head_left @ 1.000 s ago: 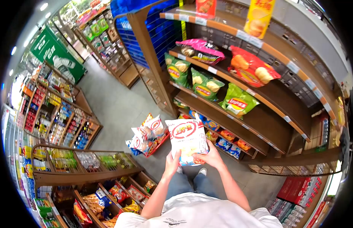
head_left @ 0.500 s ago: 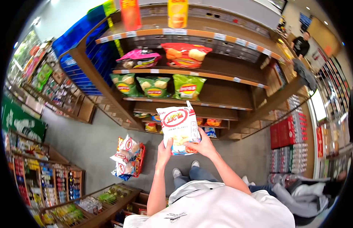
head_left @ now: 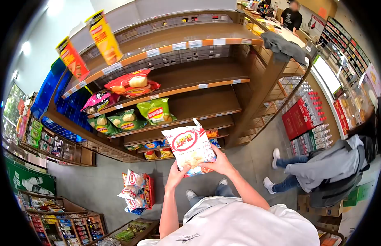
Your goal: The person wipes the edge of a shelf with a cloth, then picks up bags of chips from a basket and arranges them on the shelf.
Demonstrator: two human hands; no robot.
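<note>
A white snack bag (head_left: 189, 144) with a red oval logo is held up in front of my body, its printed face toward me. My left hand (head_left: 176, 174) grips its lower left corner, and my right hand (head_left: 218, 161) grips the lower right side, thumb on the front. Beyond the bag is a brown shelf unit (head_left: 178, 89). On its shelves lie a lime green chip bag (head_left: 155, 111), darker green bags (head_left: 128, 120), a red bag (head_left: 133, 83) and a pink and black bag (head_left: 99, 101).
A red basket (head_left: 149, 192) with similar snack bags stands on the floor at left. Another person (head_left: 321, 168) in grey with a backpack is at right, near stacked bottles (head_left: 313, 104). A person in black (head_left: 291, 19) stands behind the counter.
The view has turned to the right, bringing the counter and the person in grey into sight. Both hands still hold the white snack bag.
</note>
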